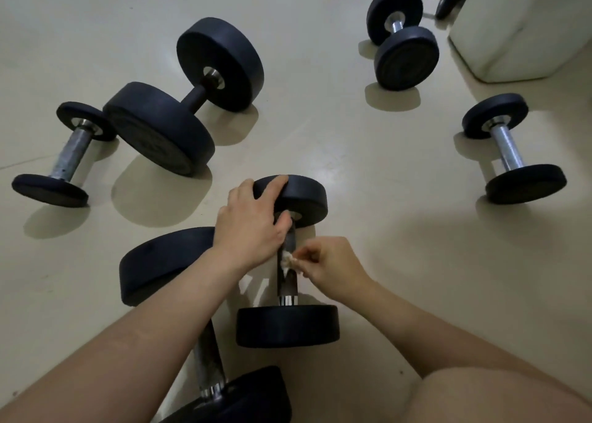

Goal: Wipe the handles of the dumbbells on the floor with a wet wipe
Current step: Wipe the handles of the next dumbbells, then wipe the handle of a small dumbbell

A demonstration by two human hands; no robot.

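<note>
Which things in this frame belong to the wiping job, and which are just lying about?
Job:
wipe, pinched in the right hand on the handle of the middle dumbbell
left hand gripping its far plate
left dumbbell, big dumbbell, near dumbbell, right dumbbell, far dumbbell

Lying about:
white block, top right

Floor [352, 134]: pale and glossy; your dumbbells lie scattered on it, each resting on its two black plates.
Middle dumbbell [288, 325]: straight ahead of you, handle running near to far.
Near dumbbell [160, 262]: just left of the middle one, its nearer plate at the bottom edge.
Big dumbbell [160, 128]: far left.
Small dumbbell [69, 153]: at your left, far plate just beside the big one's near plate.
Right dumbbell [509, 148]: well apart, bright handle.
Far dumbbell [403, 38]: far right, near the white block [512, 22] standing in that corner.
</note>
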